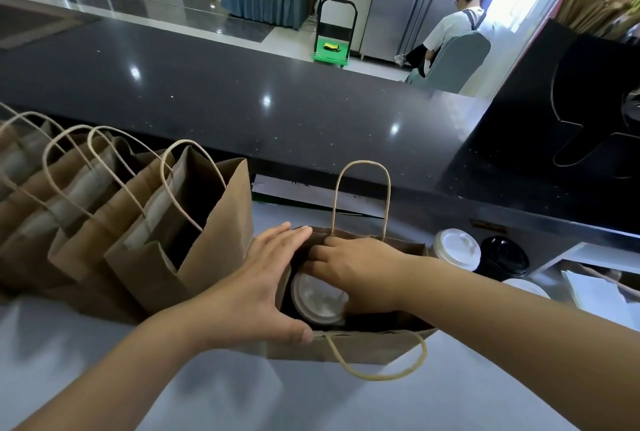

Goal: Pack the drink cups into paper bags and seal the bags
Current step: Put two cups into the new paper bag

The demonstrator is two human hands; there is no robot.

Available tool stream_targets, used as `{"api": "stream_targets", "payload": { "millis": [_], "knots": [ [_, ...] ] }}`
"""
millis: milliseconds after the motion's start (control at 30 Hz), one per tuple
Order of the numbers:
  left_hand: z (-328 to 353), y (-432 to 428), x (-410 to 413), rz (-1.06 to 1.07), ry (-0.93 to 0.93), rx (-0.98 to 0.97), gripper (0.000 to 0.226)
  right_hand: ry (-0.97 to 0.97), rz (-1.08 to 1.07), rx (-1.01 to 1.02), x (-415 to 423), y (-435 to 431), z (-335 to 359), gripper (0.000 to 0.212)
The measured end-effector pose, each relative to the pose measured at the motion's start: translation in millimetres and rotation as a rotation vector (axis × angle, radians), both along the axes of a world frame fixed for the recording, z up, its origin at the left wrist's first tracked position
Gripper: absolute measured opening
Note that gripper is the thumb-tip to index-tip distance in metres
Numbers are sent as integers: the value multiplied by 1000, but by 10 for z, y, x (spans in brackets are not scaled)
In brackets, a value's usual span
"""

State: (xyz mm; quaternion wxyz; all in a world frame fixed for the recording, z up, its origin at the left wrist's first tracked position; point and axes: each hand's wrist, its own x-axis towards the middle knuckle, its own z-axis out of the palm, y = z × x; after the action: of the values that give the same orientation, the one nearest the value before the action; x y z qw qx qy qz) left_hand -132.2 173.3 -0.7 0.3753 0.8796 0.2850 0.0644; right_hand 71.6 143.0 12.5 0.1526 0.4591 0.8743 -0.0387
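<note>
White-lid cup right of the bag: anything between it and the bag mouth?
Yes. The right hand reaches into the open bag, its forearm crossing the mouth's right end beside the white-lid cup. A packed cup fills the left part.

Inside the open bag [363, 347], only the lid of a cup [317, 299] shows. Its body is sunk out of sight, and its 3 o'clock side lies under the right hand [360, 271]. That hand's thumb is hidden, so whether its fingers [317, 256] grip the cup cannot be told. At 3 o'clock of the bag, the right forearm [485, 292] covers most of a white-lidded cup [526, 287]. The row of bags [86, 223] at 9 o'clock runs off the left edge.
</note>
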Motion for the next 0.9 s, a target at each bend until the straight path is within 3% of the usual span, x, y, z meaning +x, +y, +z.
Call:
{"api": "stream_targets", "payload": {
  "millis": [900],
  "knots": [
    [-27,57,37,-126,-37,65,110,47,-40,-6,-71,-29,-220,79]
  ]
}}
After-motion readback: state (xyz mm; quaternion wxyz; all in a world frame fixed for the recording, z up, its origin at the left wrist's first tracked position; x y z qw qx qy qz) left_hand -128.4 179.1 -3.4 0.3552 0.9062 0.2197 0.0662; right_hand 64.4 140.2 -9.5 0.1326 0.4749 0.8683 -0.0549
